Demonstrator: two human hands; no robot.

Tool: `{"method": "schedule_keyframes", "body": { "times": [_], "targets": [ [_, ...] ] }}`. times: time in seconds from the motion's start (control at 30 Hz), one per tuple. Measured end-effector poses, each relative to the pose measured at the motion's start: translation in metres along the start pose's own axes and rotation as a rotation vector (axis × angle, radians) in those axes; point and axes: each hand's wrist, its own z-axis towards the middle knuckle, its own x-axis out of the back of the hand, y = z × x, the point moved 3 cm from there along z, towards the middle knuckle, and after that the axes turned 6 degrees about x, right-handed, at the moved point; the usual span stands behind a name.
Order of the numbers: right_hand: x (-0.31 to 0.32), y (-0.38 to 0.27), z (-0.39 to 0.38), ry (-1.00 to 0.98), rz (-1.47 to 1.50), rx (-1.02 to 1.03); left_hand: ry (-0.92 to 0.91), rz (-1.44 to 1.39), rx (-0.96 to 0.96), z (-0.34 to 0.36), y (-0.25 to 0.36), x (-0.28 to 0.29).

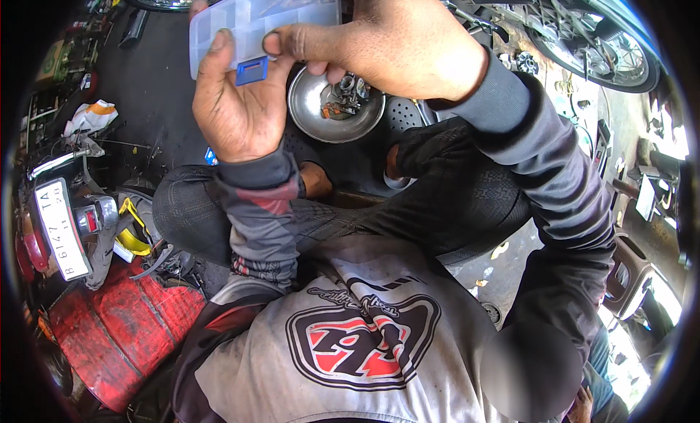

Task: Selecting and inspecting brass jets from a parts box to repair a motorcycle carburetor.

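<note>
My left hand (244, 120) holds a clear plastic compartment box (248, 18) from the left, thumb along its near corner. A blue latch (252, 71) sticks out from the box's near edge, over the left palm. My right hand (408, 48) grips the same box from the right, its thumb bent at the near edge just beside the latch. A few small thin pieces show through the box's far compartments. Beneath the hands stands a round metal bowl (300, 106) with several small metal parts (350, 95) in it. Some of my right fingers are hidden behind the box.
Motorcycle wheels (609, 62) stand at the far right and far left. On the left are a licence plate with a tail light (89, 217), a yellow part (133, 233) and a red drum (124, 328). A brown plastic chair (628, 277) stands at the right. Someone else's hand (582, 405) shows at the lower right.
</note>
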Motion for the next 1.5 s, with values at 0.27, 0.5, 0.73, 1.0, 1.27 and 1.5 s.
{"method": "schedule_keyframes", "body": {
  "times": [0.27, 0.5, 0.73, 1.0, 1.27, 1.5],
  "targets": [
    [0.000, 0.006, -0.003, -0.048, -0.298, 0.579, -0.024, 0.293, 0.206, -0.029, 0.047, -0.009],
    [-0.013, 0.015, 0.017, -0.014, -0.294, 0.633, -0.202, 0.210, 0.291, -0.029, 0.076, -0.016],
    [-0.016, -0.006, 0.034, 0.072, -0.377, 0.825, -0.055, 0.268, 0.360, -0.016, 0.110, -0.024],
    [-0.042, -0.005, 0.025, -0.075, -0.549, 0.278, 0.169, 0.468, 0.174, -0.018, 0.153, 0.037],
    [-0.029, 0.050, 0.034, -0.210, -0.652, -0.077, 0.679, 0.527, 0.161, -0.108, 0.147, 0.296],
    [-0.043, 0.073, 0.048, -0.378, -0.712, -0.110, 1.119, 0.699, 0.774, -0.180, 0.020, 0.441]
  ]
}}
